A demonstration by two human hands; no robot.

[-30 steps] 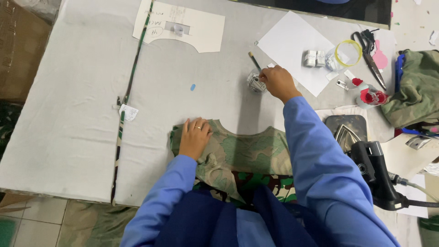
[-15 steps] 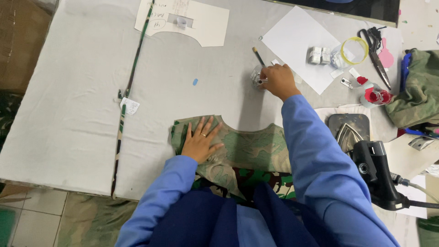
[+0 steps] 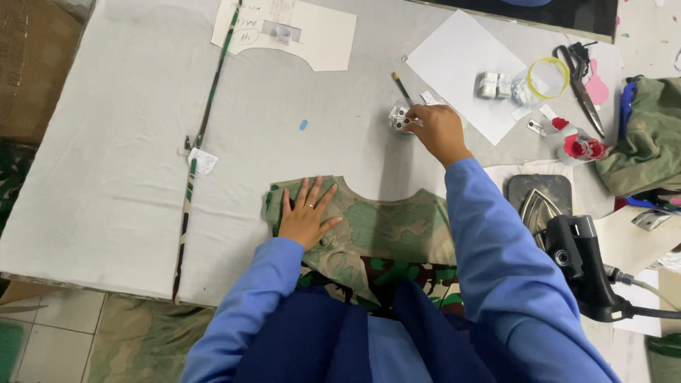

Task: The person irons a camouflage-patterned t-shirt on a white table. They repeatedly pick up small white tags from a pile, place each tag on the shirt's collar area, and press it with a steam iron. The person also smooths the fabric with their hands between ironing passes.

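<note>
The left hand (image 3: 306, 215) is lying flat with fingers spread on the left shoulder of a camouflage cloth piece (image 3: 383, 230), gripping nothing and only pinning it near the front edge of the table (image 3: 106, 177), where the cloth is draping off toward the person's lap. The right hand (image 3: 438, 129) is reaching farther out, its fingertips closing on a small silvery pot (image 3: 399, 117) with a thin brush (image 3: 402, 89) standing tilted in it; whether the fingers are truly gripping the pot or only touching it I cannot tell. A likely slip: the pot is looking light and top-heavy with the brush leaning out of it, so a pull by its rim could be tipping it and spilling whatever it holds onto the grey table cover or the cloth just near it. The blue sleeve is also crossing low over the cloth, and could be dragging it out of place if the flat hand is easing off. To the right the room is getting tight: an iron (image 3: 543, 202) is sitting just beside the right elbow, with a dark machine part (image 3: 585, 262) nearer still, and a white paper sheet (image 3: 464, 67), small metal rolls (image 3: 494, 85), a yellow ring (image 3: 547, 76), scissors (image 3: 578, 74) and a red-capped bottle (image 3: 578, 145) are crowding the far right. To the left a striped strip (image 3: 206, 128) is running near to far, well apart from both hands, and the stretch between it and the pot is offering freer room; a paper pattern (image 3: 298, 28) is lying at the far edge.
</note>
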